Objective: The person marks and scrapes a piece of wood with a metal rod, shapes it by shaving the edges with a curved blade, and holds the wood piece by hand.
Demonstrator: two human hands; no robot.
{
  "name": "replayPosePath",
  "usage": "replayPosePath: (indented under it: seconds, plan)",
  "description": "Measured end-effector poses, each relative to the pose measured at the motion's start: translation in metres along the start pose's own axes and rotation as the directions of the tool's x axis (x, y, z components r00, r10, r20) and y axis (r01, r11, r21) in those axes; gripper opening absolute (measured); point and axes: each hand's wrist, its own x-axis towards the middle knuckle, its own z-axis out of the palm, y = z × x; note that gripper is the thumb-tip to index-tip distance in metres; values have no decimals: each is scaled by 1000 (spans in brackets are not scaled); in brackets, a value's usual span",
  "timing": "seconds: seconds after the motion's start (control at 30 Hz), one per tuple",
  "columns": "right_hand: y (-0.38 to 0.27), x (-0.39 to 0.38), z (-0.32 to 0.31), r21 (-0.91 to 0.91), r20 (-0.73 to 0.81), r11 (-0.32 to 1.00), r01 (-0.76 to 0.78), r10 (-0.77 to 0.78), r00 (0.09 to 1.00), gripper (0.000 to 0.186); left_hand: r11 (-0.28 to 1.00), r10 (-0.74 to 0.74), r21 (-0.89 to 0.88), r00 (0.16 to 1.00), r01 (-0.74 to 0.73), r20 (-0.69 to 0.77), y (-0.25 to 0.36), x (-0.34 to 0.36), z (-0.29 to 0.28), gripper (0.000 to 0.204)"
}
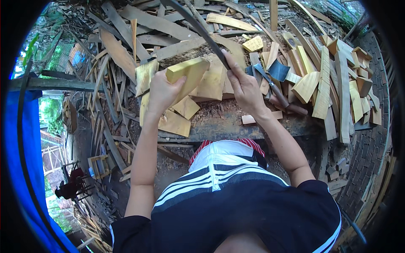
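Observation:
My left hand (162, 93) is closed around a thick, pale yellow wood block (190, 72), holding it tilted above the workbench (219, 128). My right hand (247, 89) grips a machete (203, 33) near its lower end. The long dark blade slants up and to the left, past the far end of the block, and runs out of the top of the view. Apart from the blade by a small gap, the block shows a flat top edge. Beneath it lie more yellow wood pieces (174, 123) and a large rough log (179, 49).
Right of my right hand lies a wooden-handled tool (277, 92) beside dark curved metal (279, 71). Cut wooden pieces (306, 86) are heaped on the right. Long scrap boards (116, 52) pile up at the left and back. A blue tarp (29, 147) hangs far left.

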Motion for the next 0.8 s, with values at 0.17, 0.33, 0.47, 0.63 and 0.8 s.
replayPosePath:
  seconds: [0.17,0.33,0.47,0.63,0.8]
  plan:
    - [63,-8,19,-258,177,950,-175,224,958,46,998,50,34,999,-49,-10,-13,6,7,29]
    - [58,-8,18,-149,210,964,-221,250,945,48,999,15,-45,1000,-15,-1,-12,5,5,30]
    - [-2,7,6,-90,106,994,-66,75,991,48,1000,22,-16,1000,-22,-6,-18,4,2,30]
    - [13,8,9,-187,135,967,-173,200,971,45,1000,14,-25,1000,-14,-18,-8,3,0,30]
    - [82,-5,11,-171,285,915,-366,402,870,48,998,26,-57,999,-27,-24,-23,6,3,29]
